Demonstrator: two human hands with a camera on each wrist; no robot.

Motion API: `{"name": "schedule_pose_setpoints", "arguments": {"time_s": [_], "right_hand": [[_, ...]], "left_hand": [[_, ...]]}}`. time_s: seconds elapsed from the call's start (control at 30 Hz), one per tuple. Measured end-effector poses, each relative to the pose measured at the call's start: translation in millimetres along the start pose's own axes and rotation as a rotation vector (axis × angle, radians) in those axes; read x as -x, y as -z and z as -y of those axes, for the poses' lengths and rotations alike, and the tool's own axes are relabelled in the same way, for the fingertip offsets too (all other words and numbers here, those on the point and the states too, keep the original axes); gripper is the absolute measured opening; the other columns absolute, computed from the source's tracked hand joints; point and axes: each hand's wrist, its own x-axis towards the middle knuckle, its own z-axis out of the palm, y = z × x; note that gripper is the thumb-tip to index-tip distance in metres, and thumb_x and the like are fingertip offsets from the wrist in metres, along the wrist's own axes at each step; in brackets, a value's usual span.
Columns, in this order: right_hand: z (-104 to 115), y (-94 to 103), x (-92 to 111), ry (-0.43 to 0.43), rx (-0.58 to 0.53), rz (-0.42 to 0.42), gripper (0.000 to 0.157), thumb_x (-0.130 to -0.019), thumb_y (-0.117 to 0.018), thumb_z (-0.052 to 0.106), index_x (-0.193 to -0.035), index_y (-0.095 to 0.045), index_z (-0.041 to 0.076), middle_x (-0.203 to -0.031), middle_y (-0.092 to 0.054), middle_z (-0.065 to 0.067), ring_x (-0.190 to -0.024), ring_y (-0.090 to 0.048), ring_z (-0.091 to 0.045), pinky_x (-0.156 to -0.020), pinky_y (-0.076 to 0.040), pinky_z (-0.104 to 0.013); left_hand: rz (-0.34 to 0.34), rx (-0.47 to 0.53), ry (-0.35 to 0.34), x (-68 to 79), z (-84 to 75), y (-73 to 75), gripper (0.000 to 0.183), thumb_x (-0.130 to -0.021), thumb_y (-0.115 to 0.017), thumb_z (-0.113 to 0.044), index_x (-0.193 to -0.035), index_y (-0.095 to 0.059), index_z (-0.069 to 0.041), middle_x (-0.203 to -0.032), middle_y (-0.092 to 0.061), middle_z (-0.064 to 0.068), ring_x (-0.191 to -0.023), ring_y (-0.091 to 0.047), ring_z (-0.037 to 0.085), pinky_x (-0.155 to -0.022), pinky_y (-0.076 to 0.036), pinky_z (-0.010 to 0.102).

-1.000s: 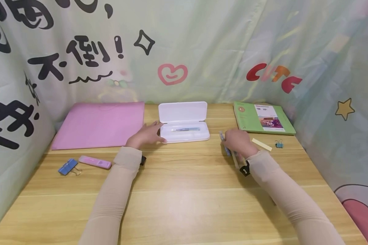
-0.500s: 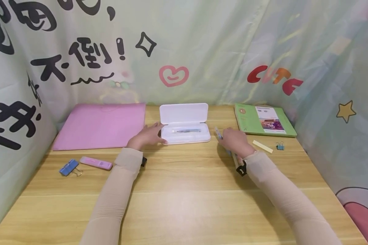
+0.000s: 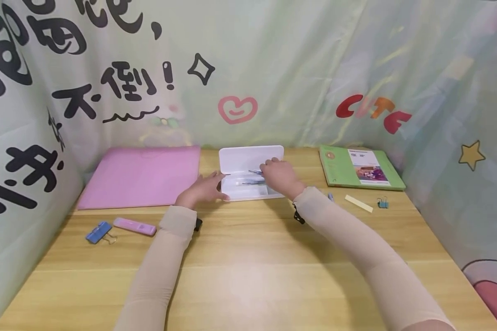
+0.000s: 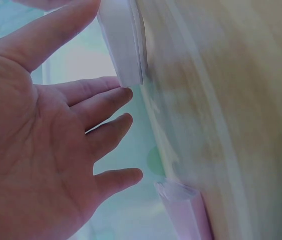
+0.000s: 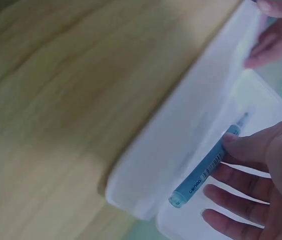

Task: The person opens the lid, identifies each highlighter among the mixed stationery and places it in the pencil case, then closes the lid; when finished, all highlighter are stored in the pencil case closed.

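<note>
A white pencil case (image 3: 250, 158) stands with its lid raised at the back middle of the table. My left hand (image 3: 205, 188) touches its left end, thumb at the front corner; in the left wrist view the fingers of this left hand (image 4: 55, 125) are spread and nearly straight. Over the case's tray is my right hand (image 3: 282, 177). Seen from the right wrist, a light-blue pen (image 5: 203, 170) with a printed label is pinched between thumb and fingers of that right hand (image 5: 261, 175). Another slim pen (image 3: 252, 182) lies in the tray.
A pink folder (image 3: 145, 177) lies left and a green book (image 3: 339, 168) right. Near the folder are a blue binder clip (image 3: 99, 232) and a pink highlighter-like stick (image 3: 134, 226). A cream strip (image 3: 358, 203), a teal clip (image 3: 383, 202) and a partly hidden blue item (image 3: 330, 197) lie right.
My right hand has moved left from the table beside the green book to above the pencil case, carrying the pen. My left hand stays at the case's left end.
</note>
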Motion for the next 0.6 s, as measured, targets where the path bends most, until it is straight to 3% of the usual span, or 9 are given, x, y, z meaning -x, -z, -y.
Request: {"name": "schedule_pose_setpoints", "arguments": {"time_s": [0.27,0.6], "right_hand": [[13,-18.2,-12,0.049,0.051,0.011,0.014,-0.083,-0.048,0.012,-0.081,-0.062,0.009,-0.074,-0.055,-0.004,-0.067,-0.050,-0.020,-0.050,-0.045,-0.033],[17,-21.2,-13,0.082,0.061,0.005,0.014,-0.081,-0.049,0.009,-0.082,-0.063,0.008,-0.077,-0.056,-0.006,-0.071,-0.048,-0.021,-0.057,-0.042,-0.032]], "left_hand": [[0.001,0.000,0.004,-3.1,0.5,-4.2,0.086,-0.073,-0.061,-0.049,-0.139,-0.020,-0.013,-0.142,-0.009,0.014,-0.130,-0.005,0.025,-0.101,0.003,0.049],[0.000,-0.005,0.016,-4.0,2.7,-2.8,0.086,-0.073,-0.061,-0.050,-0.139,-0.020,-0.013,-0.143,-0.010,0.014,-0.130,-0.006,0.024,-0.101,0.003,0.048]]}}
